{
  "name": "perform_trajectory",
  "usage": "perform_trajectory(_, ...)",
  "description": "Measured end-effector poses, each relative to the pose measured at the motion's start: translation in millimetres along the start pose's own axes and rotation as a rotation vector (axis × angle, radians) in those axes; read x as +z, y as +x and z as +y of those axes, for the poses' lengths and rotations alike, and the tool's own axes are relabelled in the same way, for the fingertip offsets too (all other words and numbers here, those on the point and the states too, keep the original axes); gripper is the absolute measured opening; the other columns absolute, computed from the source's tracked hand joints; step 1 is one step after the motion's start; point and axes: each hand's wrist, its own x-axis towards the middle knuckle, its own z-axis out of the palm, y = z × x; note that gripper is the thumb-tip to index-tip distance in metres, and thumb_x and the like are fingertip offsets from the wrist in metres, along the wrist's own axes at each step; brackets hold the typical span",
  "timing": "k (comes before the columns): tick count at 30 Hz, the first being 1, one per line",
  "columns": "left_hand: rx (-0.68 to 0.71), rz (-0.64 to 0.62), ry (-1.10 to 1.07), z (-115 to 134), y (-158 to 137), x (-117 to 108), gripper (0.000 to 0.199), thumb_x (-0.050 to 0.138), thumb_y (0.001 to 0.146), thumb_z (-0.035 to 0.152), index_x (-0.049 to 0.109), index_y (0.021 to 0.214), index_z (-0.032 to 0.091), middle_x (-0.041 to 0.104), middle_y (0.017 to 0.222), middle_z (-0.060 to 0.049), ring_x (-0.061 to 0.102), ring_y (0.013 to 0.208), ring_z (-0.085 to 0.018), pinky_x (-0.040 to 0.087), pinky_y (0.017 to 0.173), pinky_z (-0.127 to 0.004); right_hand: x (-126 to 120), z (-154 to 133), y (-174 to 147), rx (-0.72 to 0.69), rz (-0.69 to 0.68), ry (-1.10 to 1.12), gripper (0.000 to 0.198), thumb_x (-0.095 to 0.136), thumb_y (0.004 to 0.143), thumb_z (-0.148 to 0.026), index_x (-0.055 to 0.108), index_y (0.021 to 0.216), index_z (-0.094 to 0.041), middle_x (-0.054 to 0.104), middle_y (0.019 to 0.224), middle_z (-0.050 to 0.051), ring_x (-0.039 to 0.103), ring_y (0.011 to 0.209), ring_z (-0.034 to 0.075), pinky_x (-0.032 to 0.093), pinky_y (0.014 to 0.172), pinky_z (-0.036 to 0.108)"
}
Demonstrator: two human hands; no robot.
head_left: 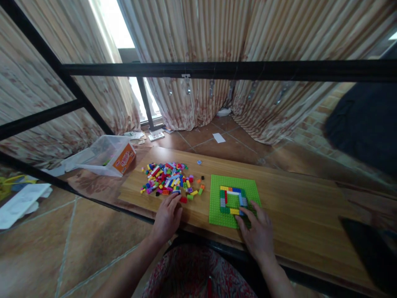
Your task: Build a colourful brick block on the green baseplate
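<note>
The left hand [168, 213] is by the front of the brick pile [166, 178], close to a red brick [183, 199] (I can't tell if it holds one). The right hand [258, 229] is at the near right corner of the brick ring [234, 211], but I can't tell if it grips a brick. The ring sits on the green board [252, 190], on the table [294, 203], right of the pile
</note>
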Motion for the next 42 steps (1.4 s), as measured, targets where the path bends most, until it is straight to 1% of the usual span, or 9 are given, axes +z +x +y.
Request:
perform_trajectory(5,0.001,0.015,-0.010,2,4,2,0.034,0.049,0.087,0.020,0.054,0.120,0.018,0.058,0.124,-0.012,0.055,0.116,-0.025,0.048,0.098,-0.045,-2,-4,-4,0.076,0.062,0.043,0.049,0.052,0.083,-0.058,0.061,0.112,-0.019,0.057,0.123,0.015,0.053,0.112,0.029,0.042,0.093,0.048)
perform_trajectory(9,-0.013,0.025,0.020,5,6,4,0.035,0.051,0.085,0.018,0.055,0.120,0.019,0.060,0.117,-0.011,0.057,0.109,-0.025,0.050,0.094,-0.044,-5,-6,-3,0.114,0.030,0.077,0.057,0.053,0.082,-0.059,0.055,0.122,-0.018,0.059,0.121,0.015,0.053,0.112,0.029,0.042,0.093,0.048)
perform_trajectory(13,-0.012,0.013,0.038,8,10,8,0.036,0.053,0.082,0.015,0.056,0.118,0.020,0.062,0.112,-0.009,0.058,0.105,-0.025,0.050,0.092,-0.044,-4,-4,-4,0.118,0.029,0.077,0.055,0.052,0.084,-0.056,0.054,0.124,-0.018,0.060,0.121,0.015,0.053,0.112,0.029,0.042,0.094,0.049)
perform_trajectory(19,-0.026,-0.035,0.005,12,16,8,0.017,0.052,0.083,0.013,0.061,0.095,0.020,0.063,0.094,-0.006,0.059,0.092,-0.023,0.050,0.084,-0.040,0,-1,-7,0.080,0.064,0.057,0.048,0.053,0.085,-0.052,0.058,0.120,-0.019,0.061,0.119,0.014,0.055,0.110,0.029,0.042,0.093,0.048)
perform_trajectory(21,-0.029,-0.044,0.001,13,17,6,0.014,0.051,0.084,0.013,0.061,0.090,0.020,0.063,0.092,-0.006,0.058,0.090,-0.022,0.049,0.083,-0.039,1,-1,-7,0.067,0.070,0.056,0.047,0.053,0.085,-0.051,0.058,0.118,-0.018,0.061,0.119,0.014,0.055,0.110,0.029,0.043,0.093,0.048)
perform_trajectory(25,-0.022,-0.058,-0.010,14,16,4,0.014,0.050,0.084,0.013,0.061,0.088,0.020,0.063,0.091,-0.006,0.057,0.090,-0.022,0.049,0.083,-0.039,0,-1,-8,0.060,0.083,0.047,0.046,0.052,0.086,-0.051,0.060,0.117,-0.018,0.061,0.119,0.013,0.056,0.109,0.028,0.044,0.093,0.047)
perform_trajectory(33,-0.037,-0.043,0.014,17,16,6,0.019,0.048,0.084,0.010,0.061,0.094,0.019,0.062,0.096,-0.007,0.056,0.093,-0.022,0.048,0.086,-0.039,2,3,-8,0.026,0.095,0.066,0.049,0.050,0.085,-0.055,0.061,0.114,-0.017,0.063,0.116,0.014,0.058,0.106,0.030,0.045,0.092,0.048)
perform_trajectory(38,-0.057,-0.005,-0.025,11,16,8,0.019,0.050,0.083,0.011,0.061,0.096,0.019,0.062,0.097,-0.007,0.056,0.094,-0.022,0.048,0.086,-0.037,5,11,-8,-0.007,0.081,0.042,0.057,0.043,0.084,-0.063,0.063,0.110,-0.016,0.063,0.114,0.016,0.058,0.104,0.032,0.045,0.090,0.049)
perform_trajectory(42,-0.114,0.081,-0.086,0,17,1,0.025,0.051,0.081,0.007,0.061,0.100,0.020,0.061,0.100,-0.007,0.057,0.096,-0.020,0.048,0.086,-0.035,3,12,-7,-0.003,0.040,0.000,0.060,0.039,0.085,-0.065,0.063,0.107,-0.015,0.063,0.113,0.016,0.059,0.102,0.031,0.046,0.091,0.048)
